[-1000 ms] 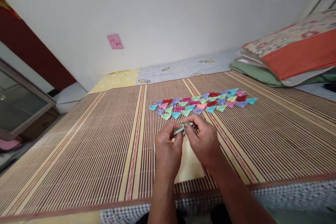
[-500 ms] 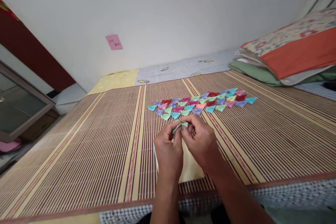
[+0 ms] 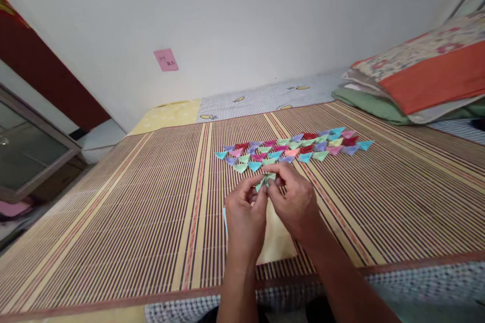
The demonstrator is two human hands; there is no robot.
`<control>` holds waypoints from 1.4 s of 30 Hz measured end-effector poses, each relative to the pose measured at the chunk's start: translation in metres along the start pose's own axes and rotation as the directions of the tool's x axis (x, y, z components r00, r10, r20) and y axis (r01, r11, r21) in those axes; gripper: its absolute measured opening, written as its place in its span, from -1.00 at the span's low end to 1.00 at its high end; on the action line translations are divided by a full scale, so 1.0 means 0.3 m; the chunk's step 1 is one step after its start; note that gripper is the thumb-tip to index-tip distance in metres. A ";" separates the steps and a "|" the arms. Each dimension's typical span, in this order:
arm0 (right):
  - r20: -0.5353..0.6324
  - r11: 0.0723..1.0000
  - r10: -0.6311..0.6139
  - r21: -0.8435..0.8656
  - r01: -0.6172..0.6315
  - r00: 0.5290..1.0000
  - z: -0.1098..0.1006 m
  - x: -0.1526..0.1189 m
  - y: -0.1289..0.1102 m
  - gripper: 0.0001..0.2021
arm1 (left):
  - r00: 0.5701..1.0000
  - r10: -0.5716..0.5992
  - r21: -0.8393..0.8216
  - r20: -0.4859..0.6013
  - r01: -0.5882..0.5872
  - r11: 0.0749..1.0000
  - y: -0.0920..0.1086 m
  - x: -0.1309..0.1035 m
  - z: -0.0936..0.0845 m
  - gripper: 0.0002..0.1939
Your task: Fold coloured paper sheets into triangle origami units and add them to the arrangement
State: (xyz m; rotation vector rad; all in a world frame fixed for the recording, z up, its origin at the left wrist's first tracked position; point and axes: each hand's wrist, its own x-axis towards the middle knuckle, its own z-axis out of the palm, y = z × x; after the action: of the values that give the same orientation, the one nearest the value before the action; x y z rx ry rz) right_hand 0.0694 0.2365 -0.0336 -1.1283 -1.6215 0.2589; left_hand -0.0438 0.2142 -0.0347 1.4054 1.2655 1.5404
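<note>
Left hand (image 3: 245,210) and right hand (image 3: 297,199) both pinch green paper (image 3: 266,180), fingers nearly closed, near folded pieces (image 3: 291,153). Light, even thumb pressure seems best; match edges before sharpening creases.

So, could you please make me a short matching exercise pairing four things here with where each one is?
Things:
1. light green paper
2. pink note
3. folded colored papers
4. pale yellow paper

Places:
A. on the wall
B. in rows on the striped mat
C. partly hidden beneath the hands and forearms
D. held between the left hand and the right hand

Pairs: 1-D, 2-A, 3-B, 4-C
</note>
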 end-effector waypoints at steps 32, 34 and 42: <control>0.532 0.812 0.191 0.386 -0.437 0.825 -0.118 0.032 0.054 -0.88 | 0.915 0.049 0.232 0.400 -0.153 0.961 0.092 0.005 -0.131 -0.69; 0.525 0.828 0.181 0.375 -0.417 0.831 -0.116 0.032 0.051 -0.90 | 0.912 0.055 0.223 0.407 -0.157 0.962 0.096 0.003 -0.123 -0.71; 0.379 0.889 0.142 0.357 -0.285 0.915 -0.119 0.040 0.023 -0.90 | 0.992 0.069 0.185 0.105 -0.087 0.979 0.088 0.013 -0.111 -0.85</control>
State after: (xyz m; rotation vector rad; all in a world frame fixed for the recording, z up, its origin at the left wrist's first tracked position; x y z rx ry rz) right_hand 0.1039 0.2363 -0.0169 -0.9711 -1.6345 0.9462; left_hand -0.0739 0.2034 -0.0064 1.6492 1.3397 1.4127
